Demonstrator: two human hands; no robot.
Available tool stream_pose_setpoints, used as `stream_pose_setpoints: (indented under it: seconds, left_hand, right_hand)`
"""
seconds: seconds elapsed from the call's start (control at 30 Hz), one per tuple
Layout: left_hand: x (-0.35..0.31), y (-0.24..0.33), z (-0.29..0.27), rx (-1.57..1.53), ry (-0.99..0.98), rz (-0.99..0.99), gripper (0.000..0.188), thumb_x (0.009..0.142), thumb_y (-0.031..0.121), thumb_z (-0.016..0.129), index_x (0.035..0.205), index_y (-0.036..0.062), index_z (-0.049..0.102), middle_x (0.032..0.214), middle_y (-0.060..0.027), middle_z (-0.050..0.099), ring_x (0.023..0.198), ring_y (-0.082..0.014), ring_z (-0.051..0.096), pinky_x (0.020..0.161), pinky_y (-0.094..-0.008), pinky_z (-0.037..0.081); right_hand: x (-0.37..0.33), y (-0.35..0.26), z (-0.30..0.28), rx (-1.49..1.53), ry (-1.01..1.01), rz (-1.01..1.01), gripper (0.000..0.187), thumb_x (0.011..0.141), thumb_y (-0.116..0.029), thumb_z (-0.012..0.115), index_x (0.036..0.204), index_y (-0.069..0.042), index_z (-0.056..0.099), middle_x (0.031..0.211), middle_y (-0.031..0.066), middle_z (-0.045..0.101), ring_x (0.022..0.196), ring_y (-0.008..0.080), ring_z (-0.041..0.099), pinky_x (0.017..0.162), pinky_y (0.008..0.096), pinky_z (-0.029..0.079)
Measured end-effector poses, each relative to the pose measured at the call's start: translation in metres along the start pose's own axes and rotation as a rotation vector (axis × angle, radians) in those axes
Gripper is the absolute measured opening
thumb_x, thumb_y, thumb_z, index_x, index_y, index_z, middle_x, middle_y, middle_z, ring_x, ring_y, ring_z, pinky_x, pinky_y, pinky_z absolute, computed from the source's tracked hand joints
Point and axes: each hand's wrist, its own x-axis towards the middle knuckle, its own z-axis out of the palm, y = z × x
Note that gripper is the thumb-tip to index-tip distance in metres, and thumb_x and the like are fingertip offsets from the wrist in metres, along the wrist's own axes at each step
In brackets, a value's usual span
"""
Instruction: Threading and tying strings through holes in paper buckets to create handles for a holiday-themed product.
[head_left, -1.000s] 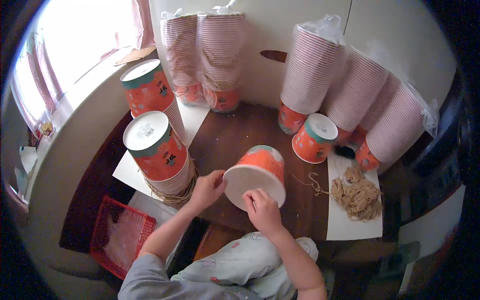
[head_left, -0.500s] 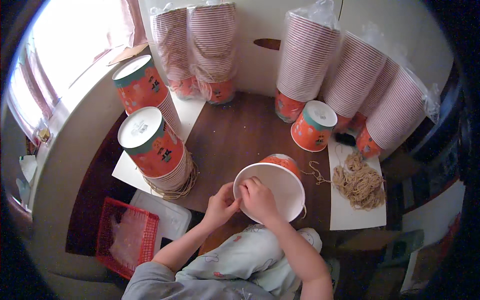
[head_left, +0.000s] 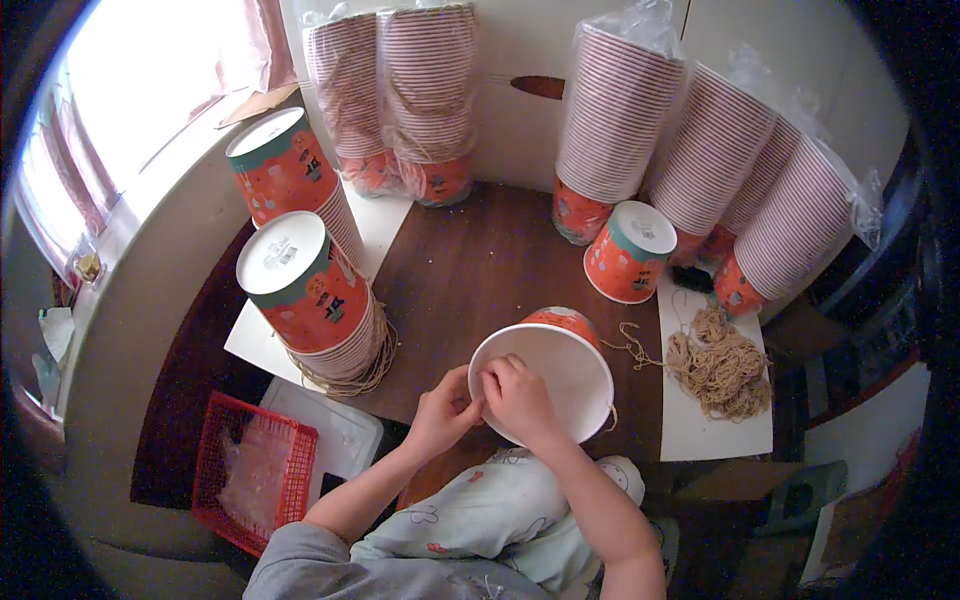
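Note:
A round paper bucket point(head_left: 568, 382), white inside and orange outside, is tipped with its mouth toward me at the table's near edge. My left hand point(head_left: 445, 410) is closed at the left side of its rim, outside the wall. My right hand point(head_left: 517, 398) reaches into the mouth, its fingers pinched against the same stretch of wall. Whether cord is between my fingertips is hidden. A short end of tan cord point(head_left: 612, 418) hangs at the rim's right side. To the right, a tangled pile of tan cord point(head_left: 718, 365) lies on a white board.
Upside-down bucket stacks point(head_left: 305, 290) stand at the left, cords hanging round the nearer one. Tall plastic-wrapped stacks point(head_left: 615, 120) line the back. A single upturned bucket point(head_left: 628, 255) stands right of centre. A red basket point(head_left: 255, 470) sits at lower left.
Both hands stay at the same place on the rim with almost no movement. The bucket's mouth has shifted very slightly to the right.

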Motion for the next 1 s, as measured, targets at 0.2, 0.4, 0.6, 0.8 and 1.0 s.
stream_pose_setpoints:
  seconds: [0.2,0.4,0.6,0.8,1.0]
  left_hand:
    - [-0.002,0.001,0.000,0.011,0.024,0.063,0.039,0.079,0.005,0.054,0.115,-0.0007,0.040,0.086,-0.0102,0.060,0.071,-0.0120,0.058,0.063,-0.0246,0.049]
    - [-0.001,0.008,-0.012,0.029,-0.065,-0.107,0.026,0.079,0.003,0.050,0.105,-0.0002,0.050,0.080,-0.0122,0.061,0.070,-0.0161,0.060,0.063,-0.0273,0.048]
    - [0.001,0.009,-0.012,0.296,0.064,0.156,0.020,0.076,0.003,0.055,0.096,0.0020,0.057,0.078,-0.0148,0.060,0.068,-0.0254,0.061,0.060,-0.0300,0.047]
    - [0.001,0.011,-0.004,0.326,0.123,0.155,0.013,0.074,0.003,0.056,0.087,0.0015,0.056,0.073,-0.0160,0.059,0.066,-0.0264,0.060,0.057,-0.0309,0.047]
    - [0.005,0.002,0.000,0.317,0.163,0.201,0.014,0.074,0.007,0.059,0.087,0.0029,0.056,0.071,-0.0118,0.060,0.058,-0.0174,0.058,0.054,-0.0282,0.046]
  right_hand:
    - [0.001,-0.003,-0.002,-0.005,-0.019,-0.003,0.010,0.078,-0.013,0.051,0.077,-0.003,0.053,0.080,0.0139,0.054,0.070,0.0327,0.054,0.061,0.0410,0.045]
    - [-0.001,-0.003,-0.007,0.007,-0.012,-0.015,0.010,0.077,-0.013,0.051,0.077,-0.003,0.052,0.079,0.0141,0.055,0.071,0.0332,0.054,0.061,0.0410,0.045]
    - [-0.001,-0.002,-0.011,-0.022,-0.091,-0.073,0.018,0.082,-0.020,0.047,0.080,-0.003,0.053,0.083,0.0165,0.055,0.071,0.0346,0.056,0.062,0.0432,0.047]
    - [-0.001,-0.007,-0.020,0.017,-0.132,0.002,0.011,0.080,-0.015,0.050,0.079,-0.004,0.053,0.082,0.0133,0.054,0.073,0.0335,0.054,0.062,0.0413,0.045]
    - [0.001,-0.008,-0.027,0.039,-0.150,0.003,0.011,0.080,-0.014,0.050,0.079,-0.004,0.053,0.082,0.0138,0.054,0.073,0.0340,0.054,0.063,0.0406,0.044]
